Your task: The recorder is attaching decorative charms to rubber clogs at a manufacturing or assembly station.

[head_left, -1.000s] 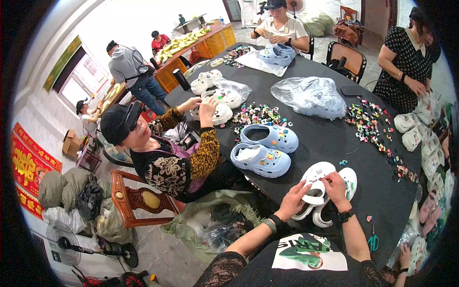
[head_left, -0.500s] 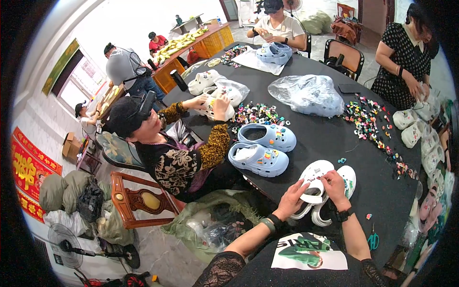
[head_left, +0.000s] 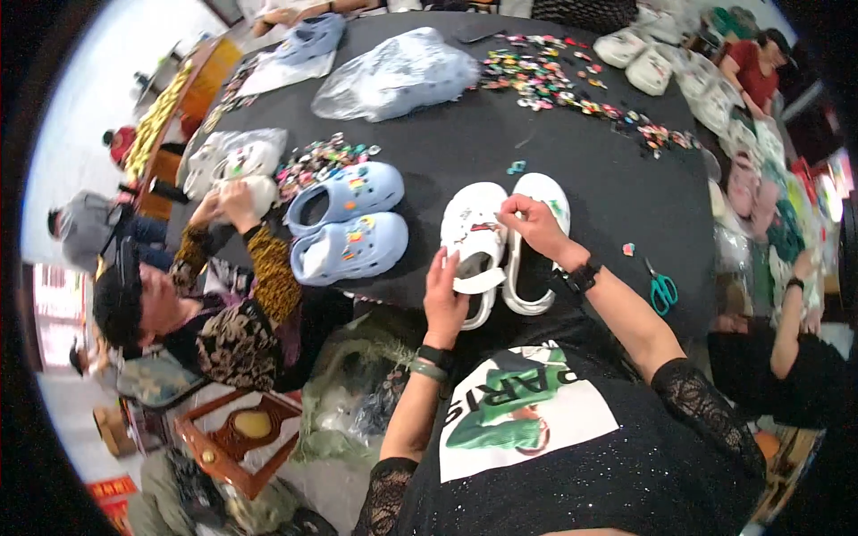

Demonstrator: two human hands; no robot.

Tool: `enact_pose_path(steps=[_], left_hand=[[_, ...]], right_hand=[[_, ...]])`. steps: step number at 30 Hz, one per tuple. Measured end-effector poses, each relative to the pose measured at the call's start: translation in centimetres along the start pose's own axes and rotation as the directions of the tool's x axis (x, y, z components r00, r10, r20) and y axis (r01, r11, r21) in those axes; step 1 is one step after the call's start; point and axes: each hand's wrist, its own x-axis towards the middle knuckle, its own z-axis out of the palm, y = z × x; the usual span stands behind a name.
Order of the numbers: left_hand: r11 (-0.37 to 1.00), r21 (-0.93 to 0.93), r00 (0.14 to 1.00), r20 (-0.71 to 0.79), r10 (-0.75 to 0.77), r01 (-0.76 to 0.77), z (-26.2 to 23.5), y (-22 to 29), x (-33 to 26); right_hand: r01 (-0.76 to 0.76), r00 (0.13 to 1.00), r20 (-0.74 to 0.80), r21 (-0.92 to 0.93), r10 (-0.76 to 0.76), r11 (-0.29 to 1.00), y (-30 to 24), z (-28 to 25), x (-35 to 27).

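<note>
Left hand (head_left: 444, 297): half-open against white clog (head_left: 471, 214), forearm reaching forward. Right hand (head_left: 542, 230): fingertips seemingly pinched, contents unclear; forearm slanting leftward.

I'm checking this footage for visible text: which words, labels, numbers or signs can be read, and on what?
Black shirt: large dark lettering on its print; I won't copy the wording.
Red banner, lower left: too blurred to read.
White clogs: any lettering on the charms is too small to read.
</note>
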Motion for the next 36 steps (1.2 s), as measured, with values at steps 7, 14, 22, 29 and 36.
enact_pose_path(steps=[7,14,22,29,36], left_hand=[[0.631,-0.626,0.871,0.174,-0.46,0.459,1.1,0.7,-1.2],[0.691,-0.521,0.864,0.333,-0.377,0.502,2.2,0.3,0.0],[0.735,-0.17,0.62,0.678,-0.396,0.656,3.5,5.3,0.2],[0.621,-0.225,0.66,0.266,-0.702,0.751,7.4,1.4,2.6],[0.97,-0.067,0.922,0.332,-0.201,0.235,2.4,3.3,2.6]], right_hand=[[0.048,0.972,0.233,-0.147,-0.013,0.988,-0.4,-2.7,-6.3],[-0.121,0.97,0.063,-0.715,0.235,0.688,-2.0,1.3,-8.4],[-0.274,0.962,-0.198,-0.694,0.189,0.666,-0.3,-2.4,-7.8],[0.02,0.974,0.152,-0.79,0.165,0.613,-2.1,-1.5,-9.6],[-0.132,0.932,0.199,-0.592,0.303,0.795,-5.9,-2.9,-8.4]])
